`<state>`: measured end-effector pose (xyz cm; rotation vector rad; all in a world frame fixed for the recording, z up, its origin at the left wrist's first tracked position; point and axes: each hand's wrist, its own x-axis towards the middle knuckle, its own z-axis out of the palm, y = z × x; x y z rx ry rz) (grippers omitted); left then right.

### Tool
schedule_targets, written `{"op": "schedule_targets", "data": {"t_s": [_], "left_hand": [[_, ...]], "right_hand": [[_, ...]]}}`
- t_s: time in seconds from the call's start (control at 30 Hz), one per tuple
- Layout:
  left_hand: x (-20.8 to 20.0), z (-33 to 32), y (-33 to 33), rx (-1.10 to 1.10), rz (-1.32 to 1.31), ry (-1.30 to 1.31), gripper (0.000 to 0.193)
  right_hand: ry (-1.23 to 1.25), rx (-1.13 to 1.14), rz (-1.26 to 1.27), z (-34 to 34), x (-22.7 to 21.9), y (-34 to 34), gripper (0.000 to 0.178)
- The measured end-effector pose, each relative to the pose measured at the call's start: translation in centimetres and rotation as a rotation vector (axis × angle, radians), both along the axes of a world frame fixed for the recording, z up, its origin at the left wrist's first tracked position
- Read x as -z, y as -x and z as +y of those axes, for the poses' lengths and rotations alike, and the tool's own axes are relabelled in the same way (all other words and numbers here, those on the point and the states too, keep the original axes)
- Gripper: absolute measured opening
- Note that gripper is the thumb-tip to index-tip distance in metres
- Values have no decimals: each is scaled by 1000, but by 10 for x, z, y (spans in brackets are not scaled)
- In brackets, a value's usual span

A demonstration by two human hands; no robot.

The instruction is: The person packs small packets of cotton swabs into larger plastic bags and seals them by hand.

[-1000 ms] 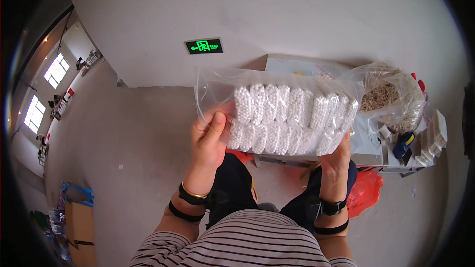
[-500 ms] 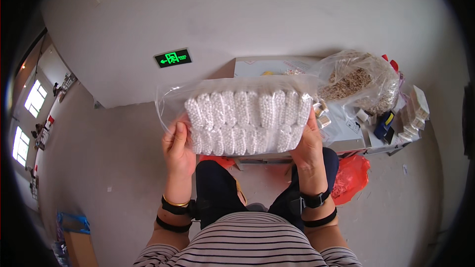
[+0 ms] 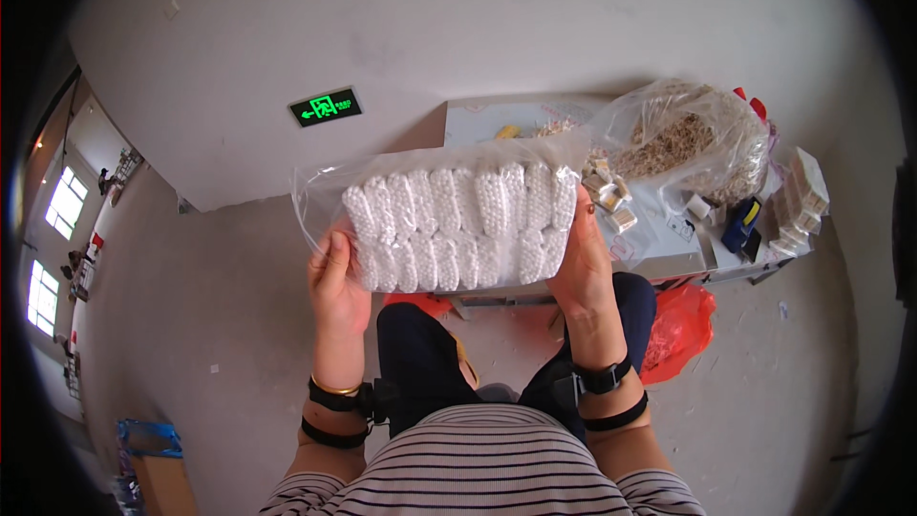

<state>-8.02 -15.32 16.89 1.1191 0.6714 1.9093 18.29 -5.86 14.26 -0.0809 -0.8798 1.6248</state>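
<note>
Held up in front of me is a clear plastic bag [image 3: 458,225], packed with two rows of white bundles whose ends look like cotton swab tips. My left hand [image 3: 336,277] grips its left side, thumb in front and the other fingers behind. On the right side, my right hand [image 3: 585,263] is closed on the bag's edge, its fingertips partly hidden behind the plastic. The bag's loose, see-through top stretches out past the bundles at the upper left.
A table [image 3: 659,253] stands ahead, with a large clear bag of thin sticks [image 3: 673,143], small packs [image 3: 611,196], a blue and yellow tool [image 3: 742,225] and stacked clear boxes [image 3: 800,201]. Beneath lies a red plastic bag [image 3: 680,330]. A cardboard box [image 3: 162,483] sits lower left.
Both hands have shifted the bag slightly left and up, and the bag has tilted a little. The grip on both sides stays the same.
</note>
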Motion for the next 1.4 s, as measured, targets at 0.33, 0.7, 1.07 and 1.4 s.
{"op": "schedule_targets", "data": {"t_s": [0.33, 0.7, 1.07, 1.4], "left_hand": [[8, -1, 0, -63, -45, -21, 34], [4, -1, -4, -84, 7, -10, 28], [-4, -4, -11, -107, 26, -50, 35], [-5, -9, -15, -201, 62, 23, 33]], "right_hand": [[-146, 153, -154, -9, -10, 9, 82], [-178, 313, -289, -12, -17, 8, 61], [-163, 318, -321, -12, -20, 11, 68], [-86, 368, -449, -14, -24, 12, 82]]}}
